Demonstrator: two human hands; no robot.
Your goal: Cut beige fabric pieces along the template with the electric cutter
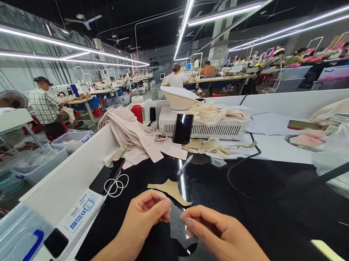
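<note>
One right hand (216, 235), one left hand (137, 227), both grips pinching one translucent piece (177, 228), one tan piece (172, 188) beyond

You pinch a thin, greyish translucent piece (177, 228) between the fingertips of your left hand (150, 211) and right hand (210, 230); it hangs with a curved, irregular outline. Below it, a similar sheet (200, 260) lies over the black tabletop (283, 210), partly hidden by your right hand.

Sheet (177, 227) between left hand (142, 221) and right hand (219, 233), cutout (171, 188) behind
</note>
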